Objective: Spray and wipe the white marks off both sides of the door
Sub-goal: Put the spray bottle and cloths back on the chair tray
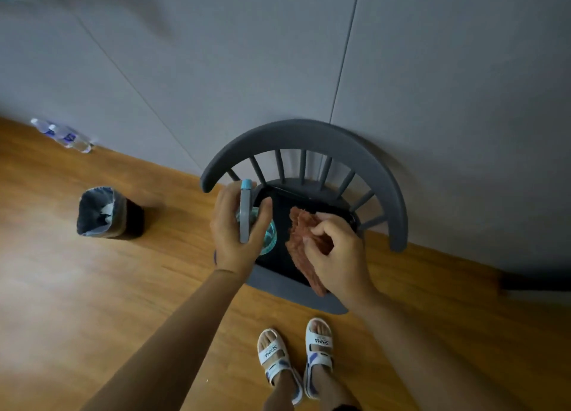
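Note:
My left hand grips a spray bottle with a grey head, blue nozzle tip and clear teal body, held above the left side of a chair seat. My right hand pinches a reddish-brown cloth, which hangs down over a black tray lying on the seat. No door or white marks are in view; only a grey panelled wall stands behind the chair.
A dark grey spindle-back chair stands against the wall on a wooden floor. A lined bin sits to the left. Two water bottles lie by the wall at far left. My sandalled feet stand in front of the chair.

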The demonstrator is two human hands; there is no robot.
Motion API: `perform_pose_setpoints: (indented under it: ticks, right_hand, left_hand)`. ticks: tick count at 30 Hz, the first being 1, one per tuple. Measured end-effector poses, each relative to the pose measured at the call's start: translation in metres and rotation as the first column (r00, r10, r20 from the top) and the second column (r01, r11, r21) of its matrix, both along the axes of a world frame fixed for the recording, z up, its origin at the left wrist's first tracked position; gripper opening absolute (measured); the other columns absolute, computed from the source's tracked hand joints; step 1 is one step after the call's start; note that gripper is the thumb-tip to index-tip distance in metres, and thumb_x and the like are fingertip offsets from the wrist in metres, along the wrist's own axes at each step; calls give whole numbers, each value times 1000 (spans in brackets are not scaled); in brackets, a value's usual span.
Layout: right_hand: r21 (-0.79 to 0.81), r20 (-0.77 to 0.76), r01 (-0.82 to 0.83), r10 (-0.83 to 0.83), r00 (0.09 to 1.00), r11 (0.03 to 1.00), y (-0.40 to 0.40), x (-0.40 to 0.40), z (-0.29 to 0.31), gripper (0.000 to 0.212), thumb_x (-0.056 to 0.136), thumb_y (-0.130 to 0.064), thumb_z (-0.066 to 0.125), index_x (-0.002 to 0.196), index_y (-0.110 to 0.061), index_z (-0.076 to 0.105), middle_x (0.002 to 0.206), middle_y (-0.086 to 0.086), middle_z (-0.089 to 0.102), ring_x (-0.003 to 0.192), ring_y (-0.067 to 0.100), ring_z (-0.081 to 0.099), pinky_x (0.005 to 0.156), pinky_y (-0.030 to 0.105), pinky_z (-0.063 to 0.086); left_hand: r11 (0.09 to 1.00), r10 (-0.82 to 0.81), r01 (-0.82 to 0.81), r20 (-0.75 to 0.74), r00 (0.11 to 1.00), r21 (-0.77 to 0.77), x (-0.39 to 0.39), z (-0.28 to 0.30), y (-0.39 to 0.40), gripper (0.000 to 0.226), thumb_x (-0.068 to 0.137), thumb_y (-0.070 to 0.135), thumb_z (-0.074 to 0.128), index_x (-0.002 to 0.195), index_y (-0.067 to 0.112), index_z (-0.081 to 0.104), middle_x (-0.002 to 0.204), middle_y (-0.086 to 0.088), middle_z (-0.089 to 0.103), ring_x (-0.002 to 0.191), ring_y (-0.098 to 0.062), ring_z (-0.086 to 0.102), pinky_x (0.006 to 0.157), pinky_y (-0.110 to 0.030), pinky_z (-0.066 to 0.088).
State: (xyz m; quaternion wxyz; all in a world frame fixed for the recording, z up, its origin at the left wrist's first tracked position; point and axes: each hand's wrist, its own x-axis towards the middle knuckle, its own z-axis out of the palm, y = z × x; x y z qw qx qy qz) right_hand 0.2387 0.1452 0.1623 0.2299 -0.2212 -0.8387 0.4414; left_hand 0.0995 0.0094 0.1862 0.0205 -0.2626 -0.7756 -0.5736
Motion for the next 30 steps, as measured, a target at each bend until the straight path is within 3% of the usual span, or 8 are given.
perform_pose_setpoints:
  ticks: [4, 8, 14, 23, 26, 28, 30]
  right_hand:
    - [-21, 52, 13, -12, 999, 1000, 1, -15, -58, 17, 87, -1, 76, 84, -9, 62, 116, 2, 66, 116, 1, 58, 97, 13, 45]
    - [-29, 94, 59, -56, 994, 998, 4, -32, -117, 16, 88, -4, 76, 84, -12, 62, 116, -7, 62, 115, -6, 56, 96, 8, 43]
    - [-55, 146, 175, -165, 975, 983, 0, -55, -186, 19, 88, -6, 77, 85, -18, 62, 118, -7, 64, 117, -1, 59, 98, 11, 44]
    - [-104, 144, 267, -251, 957, 958, -12, -83, -227, 13, 87, -3, 77, 84, -11, 67, 117, -5, 67, 116, 3, 63, 96, 13, 48]
    - [-116, 142, 261, -245, 959, 958, -15, -93, -230, 14, 86, -2, 78, 83, -11, 67, 116, -2, 67, 115, 2, 62, 94, 11, 46]
    - [-123, 146, 249, -230, 962, 961, -16, -100, -229, 14, 86, -4, 79, 82, -11, 67, 116, -1, 67, 115, 5, 63, 94, 14, 47]
    - [-162, 143, 224, -202, 969, 961, -16, -106, -227, 15, 85, -4, 80, 81, -11, 67, 115, -2, 68, 113, 8, 64, 93, 15, 49]
  left_hand:
    - [999, -30, 31, 24, 999, -21, -32, -64, 23, 32, 97, 17, 74, 120, 31, 58, 112, -6, 65, 108, -31, 66, 92, -56, 56]
    - [996, -74, 76, 50, 996, -36, -65, -142, 45, 31, 97, 24, 74, 121, 33, 57, 112, -4, 64, 107, -25, 65, 90, -53, 57]
    - [987, -140, 144, 55, 989, -75, -113, -232, 74, 26, 96, 23, 76, 116, 14, 64, 109, -7, 65, 105, -21, 64, 90, -48, 56]
    - [970, -212, 214, 29, 977, -113, -152, -259, 101, 41, 90, 28, 82, 119, 4, 66, 111, -8, 67, 104, -18, 65, 90, -37, 57]
    - [953, -255, 258, 39, 966, -159, -152, -260, 94, 70, 84, 35, 88, 138, 4, 57, 130, -4, 62, 121, -13, 60, 104, -29, 52]
    - [950, -242, 256, 97, 965, -179, -145, -260, 77, 86, 84, 37, 87, 151, 4, 44, 146, -5, 53, 138, -14, 52, 115, -33, 47]
    - [975, -152, 169, 123, 981, -146, -127, -262, 51, 77, 92, 31, 79, 152, 0, 40, 149, -10, 49, 142, -19, 49, 115, -43, 47]
